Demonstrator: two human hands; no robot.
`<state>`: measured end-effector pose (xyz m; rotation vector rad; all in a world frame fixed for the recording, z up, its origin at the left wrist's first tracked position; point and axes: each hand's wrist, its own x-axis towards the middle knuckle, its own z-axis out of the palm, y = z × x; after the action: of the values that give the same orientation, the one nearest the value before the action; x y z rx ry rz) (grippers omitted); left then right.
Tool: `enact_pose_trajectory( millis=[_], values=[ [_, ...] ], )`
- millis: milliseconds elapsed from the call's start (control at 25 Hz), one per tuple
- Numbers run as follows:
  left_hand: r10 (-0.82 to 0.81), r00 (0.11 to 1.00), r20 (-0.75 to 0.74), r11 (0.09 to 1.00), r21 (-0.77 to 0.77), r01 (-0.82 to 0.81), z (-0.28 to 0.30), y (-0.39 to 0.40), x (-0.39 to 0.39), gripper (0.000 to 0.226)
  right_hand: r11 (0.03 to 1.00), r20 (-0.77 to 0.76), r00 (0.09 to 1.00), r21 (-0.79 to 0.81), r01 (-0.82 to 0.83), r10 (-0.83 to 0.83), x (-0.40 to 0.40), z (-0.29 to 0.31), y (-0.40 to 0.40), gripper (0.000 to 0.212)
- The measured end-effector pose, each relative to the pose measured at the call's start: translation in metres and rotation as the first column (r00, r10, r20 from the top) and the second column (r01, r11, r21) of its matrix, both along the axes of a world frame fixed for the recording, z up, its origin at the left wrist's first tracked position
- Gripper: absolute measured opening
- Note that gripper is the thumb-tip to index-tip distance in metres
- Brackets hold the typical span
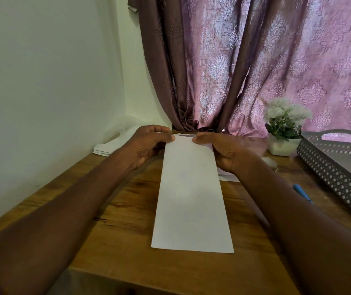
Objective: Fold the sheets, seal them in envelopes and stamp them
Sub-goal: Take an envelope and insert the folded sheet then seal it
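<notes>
A long white envelope [191,194] lies lengthwise on the wooden table [127,209], its near end toward me. At its far end a narrow grey strip shows along the edge. My left hand [149,143] pinches the far left corner of the envelope with thumb and fingers. My right hand [219,147] pinches the far right corner in the same way. A stack of white papers [108,149] lies at the back left against the wall. More white paper [227,177] shows under my right wrist.
A grey lattice tray [338,177] stands at the right edge. A white pot of white flowers [283,128] sits at the back right, with a blue pen [302,193] nearer me. A purple curtain [244,60] hangs behind; a white wall closes the left.
</notes>
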<state>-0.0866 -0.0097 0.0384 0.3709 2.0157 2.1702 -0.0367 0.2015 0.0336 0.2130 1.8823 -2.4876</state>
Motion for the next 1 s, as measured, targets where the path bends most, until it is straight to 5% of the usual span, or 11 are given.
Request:
enact_pose_trajectory(
  millis=[280,600,1000],
  values=[
    [-0.028,0.999,0.028,0.999,0.045,0.027,0.005,-0.009,-0.002,0.023,0.998,0.038,0.998,-0.027,-0.056,0.057,0.006,0.000,0.009,0.046],
    [-0.304,0.952,0.015,0.952,-0.030,0.305,0.001,-0.009,-0.003,0.023,0.991,0.085,0.987,-0.010,-0.135,0.135,0.012,0.005,-0.008,0.051],
    [-0.040,0.999,0.001,0.992,0.116,0.039,0.003,-0.029,-0.017,0.016,0.932,0.242,0.928,0.158,-0.325,0.283,0.049,0.020,-0.009,0.049]
  ],
)
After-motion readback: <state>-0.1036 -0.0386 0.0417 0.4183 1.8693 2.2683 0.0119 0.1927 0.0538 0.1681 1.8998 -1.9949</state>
